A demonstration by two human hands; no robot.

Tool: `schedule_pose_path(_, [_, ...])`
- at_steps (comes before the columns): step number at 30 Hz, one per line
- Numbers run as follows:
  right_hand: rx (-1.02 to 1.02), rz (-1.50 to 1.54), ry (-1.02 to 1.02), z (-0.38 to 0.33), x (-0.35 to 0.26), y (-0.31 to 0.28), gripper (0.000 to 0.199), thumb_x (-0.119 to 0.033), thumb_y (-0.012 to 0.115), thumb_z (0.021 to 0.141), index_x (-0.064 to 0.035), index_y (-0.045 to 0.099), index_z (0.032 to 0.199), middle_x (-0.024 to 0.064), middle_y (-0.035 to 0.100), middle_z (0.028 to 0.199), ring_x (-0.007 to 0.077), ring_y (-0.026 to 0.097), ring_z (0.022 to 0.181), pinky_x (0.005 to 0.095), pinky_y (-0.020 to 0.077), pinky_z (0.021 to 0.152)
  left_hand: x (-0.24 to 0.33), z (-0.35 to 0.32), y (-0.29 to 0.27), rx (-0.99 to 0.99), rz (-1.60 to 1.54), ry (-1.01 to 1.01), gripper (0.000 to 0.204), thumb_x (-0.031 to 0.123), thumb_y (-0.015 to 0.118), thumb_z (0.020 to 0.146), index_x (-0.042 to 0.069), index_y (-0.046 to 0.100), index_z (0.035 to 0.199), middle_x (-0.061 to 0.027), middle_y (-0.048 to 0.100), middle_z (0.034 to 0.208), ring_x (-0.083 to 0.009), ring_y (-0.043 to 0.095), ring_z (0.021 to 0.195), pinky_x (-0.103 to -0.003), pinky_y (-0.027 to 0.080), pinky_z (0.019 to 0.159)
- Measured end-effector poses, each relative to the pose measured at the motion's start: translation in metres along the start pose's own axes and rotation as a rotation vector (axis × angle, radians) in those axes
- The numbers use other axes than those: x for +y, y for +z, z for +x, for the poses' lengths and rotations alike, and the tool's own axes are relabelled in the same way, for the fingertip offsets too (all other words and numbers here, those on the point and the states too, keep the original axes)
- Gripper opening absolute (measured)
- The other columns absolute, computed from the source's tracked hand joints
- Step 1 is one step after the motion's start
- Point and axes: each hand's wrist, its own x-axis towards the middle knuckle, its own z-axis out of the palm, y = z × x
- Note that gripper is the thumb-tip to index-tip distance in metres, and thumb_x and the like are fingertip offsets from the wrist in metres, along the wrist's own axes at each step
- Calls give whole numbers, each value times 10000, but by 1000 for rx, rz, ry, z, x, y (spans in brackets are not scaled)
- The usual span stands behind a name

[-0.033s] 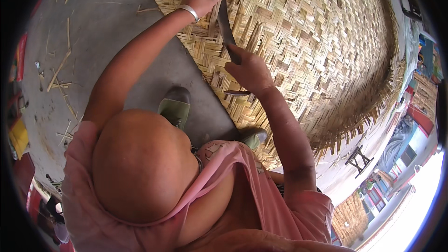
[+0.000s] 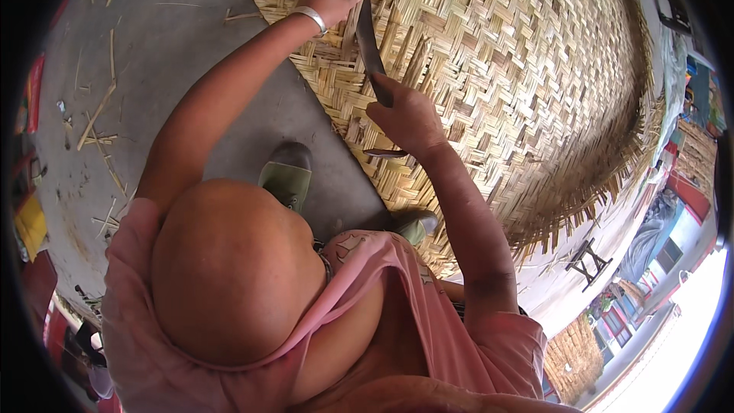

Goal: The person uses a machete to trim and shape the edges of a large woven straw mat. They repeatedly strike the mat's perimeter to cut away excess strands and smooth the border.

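On the floor (image 2: 191,46), the woven mat (image 2: 497,69) spreads wide; its broad middle looks fully plaited, its edges ragged and apparently unfinished. The right hand (image 2: 413,116) has its grip clamped on a dark knife (image 2: 368,42). The left hand (image 2: 329,0) curls beside the knife's tip, but whether it pinches anything cannot be told; the mat's far part is cut off
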Motion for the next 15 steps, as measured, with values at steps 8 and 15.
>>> schedule_pose_path(8, [121,-147,37,35,1,28,547,-300,627,786,-211,528,1317,155,706,956,340,679,921,455,541,806,7,24,-13,-154,-73,-184,523,344,737,842,13,599,1223,-69,674,783,-81,603,566,-234,454,442])
schedule_pose_path(15, [193,-156,35,53,-10,30,506,-328,633,805,-223,515,1286,143,707,940,344,683,898,467,549,772,21,-3,-11,-81,-357,-351,518,449,731,841,28,619,1121,11,565,626,-49,522,485,-199,377,395])
